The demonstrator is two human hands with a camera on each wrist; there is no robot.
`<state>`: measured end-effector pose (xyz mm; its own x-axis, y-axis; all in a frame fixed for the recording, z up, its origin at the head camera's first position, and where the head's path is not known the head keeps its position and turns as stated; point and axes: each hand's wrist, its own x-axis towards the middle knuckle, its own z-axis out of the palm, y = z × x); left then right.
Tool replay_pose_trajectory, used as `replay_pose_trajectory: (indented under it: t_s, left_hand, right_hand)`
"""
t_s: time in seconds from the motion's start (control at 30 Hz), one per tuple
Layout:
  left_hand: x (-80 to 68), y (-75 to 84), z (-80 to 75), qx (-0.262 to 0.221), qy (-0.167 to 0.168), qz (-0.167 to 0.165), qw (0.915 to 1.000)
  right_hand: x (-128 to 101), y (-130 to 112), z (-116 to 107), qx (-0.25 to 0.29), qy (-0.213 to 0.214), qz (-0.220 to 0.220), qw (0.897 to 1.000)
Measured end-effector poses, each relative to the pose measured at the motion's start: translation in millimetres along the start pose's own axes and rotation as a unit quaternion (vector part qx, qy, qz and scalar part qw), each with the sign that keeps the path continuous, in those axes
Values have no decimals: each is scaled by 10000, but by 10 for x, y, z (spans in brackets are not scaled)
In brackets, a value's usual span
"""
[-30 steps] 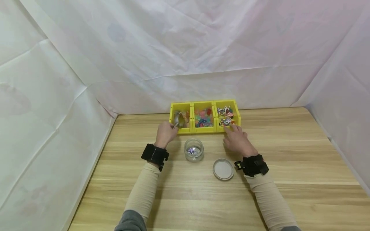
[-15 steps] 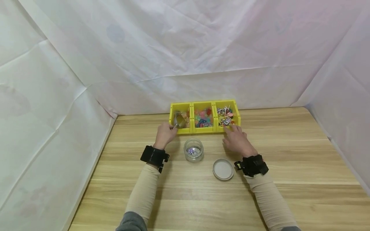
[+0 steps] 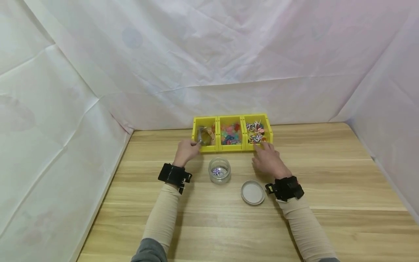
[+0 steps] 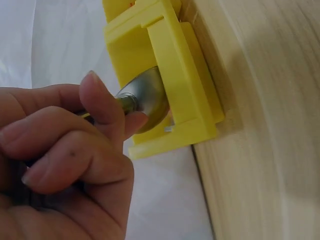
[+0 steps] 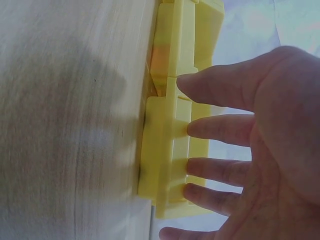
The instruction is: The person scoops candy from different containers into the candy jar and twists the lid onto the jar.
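We see the metal scoop (image 3: 202,137) inside the left bin (image 3: 205,133) of the yellow tray, at 12 o'clock on the tabletop (image 3: 327,174). The left hand (image 3: 186,151) has its grip closed around the handle. The right hand (image 3: 269,159), fingers straight, braces the right bin (image 3: 258,133). Risk, in our judgement: tilting the loaded scoop would spill candy short of the glass jar (image 3: 219,170). The jar holds one striped candy; its lid (image 3: 252,192) lies at 4 o'clock from it.
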<state>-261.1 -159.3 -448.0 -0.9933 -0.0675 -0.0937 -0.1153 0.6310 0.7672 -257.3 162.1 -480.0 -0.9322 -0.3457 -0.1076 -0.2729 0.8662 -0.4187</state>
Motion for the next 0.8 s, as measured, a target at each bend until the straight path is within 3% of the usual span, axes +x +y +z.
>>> replay_pose_trajectory:
  t_s: [0.23, 0.6, 0.8]
  left_hand:
    - [19, -52, -52, -385, -236, -322, 9985]
    - [36, 5, -130, -83, -444, -589, 9972]
    - [59, 4, -135, -21, -512, -535, 9972]
  right_hand:
    - [5, 5, 0, 129, 54, 0, 9999]
    - [9, 18, 2, 91, 60, -2, 9999]
    - [22, 10, 6, 107, 61, 38, 9999]
